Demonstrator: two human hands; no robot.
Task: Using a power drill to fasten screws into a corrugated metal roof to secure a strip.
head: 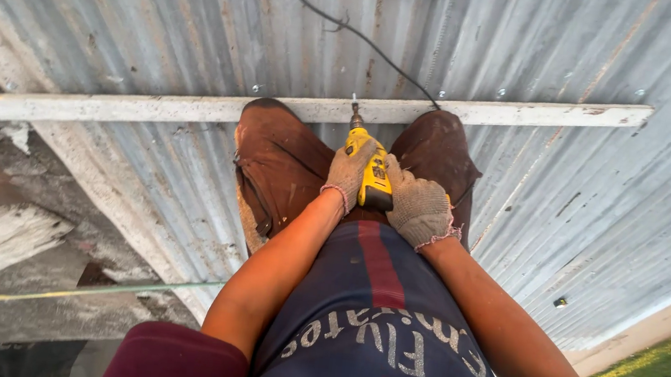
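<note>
Closest to us is the blue shirt (369,335) with a red stripe down the middle, maroon sleeves at the bottom edge, and both bare forearms reaching forward over it. Past that, our left hand (348,173) in a grey knit glove is wrapped around the left side of the yellow drill (373,172), fingers curled tight on the body. Our right hand (419,211), same kind of glove, is closed over the back and right side of the drill, so both hands are clamped on it, touching each other. The drill sits between our brown trouser knees (283,166), pointing away from us, with its bit (354,113) pressed down onto the pale wooden strip (193,107) that runs across the corrugated metal roof (586,209). A black cable (346,25) trails off over the sheets beyond the strip. Off to the left there's a thin green line (71,293) stretched over grey concrete below, and grass shows at the bottom right
</note>
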